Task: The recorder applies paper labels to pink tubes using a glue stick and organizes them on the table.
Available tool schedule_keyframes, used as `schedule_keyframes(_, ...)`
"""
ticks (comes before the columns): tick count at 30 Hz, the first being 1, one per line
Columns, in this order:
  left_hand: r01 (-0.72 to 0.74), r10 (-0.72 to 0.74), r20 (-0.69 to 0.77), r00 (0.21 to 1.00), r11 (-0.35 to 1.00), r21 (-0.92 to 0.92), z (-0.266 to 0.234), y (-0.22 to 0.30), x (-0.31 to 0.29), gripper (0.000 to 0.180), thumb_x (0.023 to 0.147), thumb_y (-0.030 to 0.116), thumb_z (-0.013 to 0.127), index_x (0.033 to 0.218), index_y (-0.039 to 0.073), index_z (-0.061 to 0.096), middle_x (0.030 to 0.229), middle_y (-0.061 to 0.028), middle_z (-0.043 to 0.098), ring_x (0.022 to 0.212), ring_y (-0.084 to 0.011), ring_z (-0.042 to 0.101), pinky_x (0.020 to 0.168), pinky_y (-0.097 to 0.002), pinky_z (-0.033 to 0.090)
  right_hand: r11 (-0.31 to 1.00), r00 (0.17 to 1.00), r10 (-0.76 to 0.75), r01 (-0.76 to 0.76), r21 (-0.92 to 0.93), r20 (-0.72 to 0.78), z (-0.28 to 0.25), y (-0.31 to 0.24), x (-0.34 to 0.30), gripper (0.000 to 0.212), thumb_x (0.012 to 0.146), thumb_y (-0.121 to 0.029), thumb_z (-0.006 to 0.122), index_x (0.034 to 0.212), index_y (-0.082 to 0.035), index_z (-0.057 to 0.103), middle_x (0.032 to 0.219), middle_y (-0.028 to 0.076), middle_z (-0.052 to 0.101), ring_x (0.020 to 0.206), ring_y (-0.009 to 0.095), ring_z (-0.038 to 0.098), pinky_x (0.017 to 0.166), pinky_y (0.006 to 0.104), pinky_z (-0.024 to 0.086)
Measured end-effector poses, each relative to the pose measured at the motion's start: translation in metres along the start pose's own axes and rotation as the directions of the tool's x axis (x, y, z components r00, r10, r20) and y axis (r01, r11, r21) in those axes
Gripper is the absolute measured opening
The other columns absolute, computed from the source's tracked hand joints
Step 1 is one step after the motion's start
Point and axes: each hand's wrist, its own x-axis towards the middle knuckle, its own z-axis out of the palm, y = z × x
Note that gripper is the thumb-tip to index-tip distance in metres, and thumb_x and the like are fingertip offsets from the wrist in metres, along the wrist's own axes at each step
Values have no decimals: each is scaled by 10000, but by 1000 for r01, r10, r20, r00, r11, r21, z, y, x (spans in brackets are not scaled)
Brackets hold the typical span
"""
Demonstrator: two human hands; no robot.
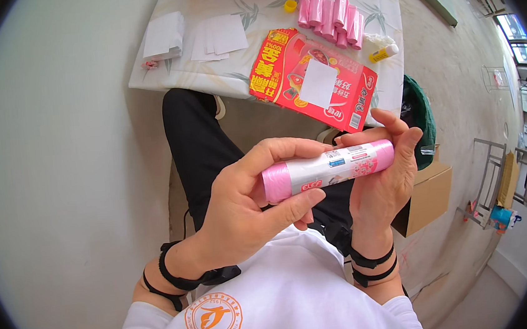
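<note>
Between my two hands, above my lap, lies a pink roll of plastic bags (277,181) with a printed paper label (332,166) wrapped around its middle. My left hand (241,194) grips the left part, thumb along the near side and fingers over the far side. Around the right end curls my right hand (381,185), its thumb by the roll's end and some fingers hidden behind it. Beyond my hands, a red printed cardboard sheet (275,79) rests on the table edge with a white paper slip (318,83) on top.
The cloth-covered table (231,76) carries paper stacks (163,36), loose white slips (219,35), a pile of pink rolls (329,18), a yellow cap (290,5) and a glue bottle (384,53). At right stand a dark green bin (422,119) and a cardboard box (429,197).
</note>
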Motion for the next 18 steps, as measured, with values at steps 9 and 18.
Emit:
schedule_keyframes(9,-219,216,38,976,968,126,-1,0,0,259,830,-74,595,1074,-53,511,1120,-281,581,650,-158,644,511,-245,550,942,969,-212,237,-238,128,0,-8,-7,361,989,-282,456,1165,24,530,731,90,638,650,126,621,642,241,490)
schedule_keyframes(18,11,-13,-55,998,999,-47,-5,-1,2,682,976,548,245,1036,-87,486,1071,-291,609,561,-180,628,496,-283,563,973,996,-88,84,-215,-9,9,-5,-13,214,910,-58,571,1111,16,575,705,-8,550,637,58,580,585,195,444)
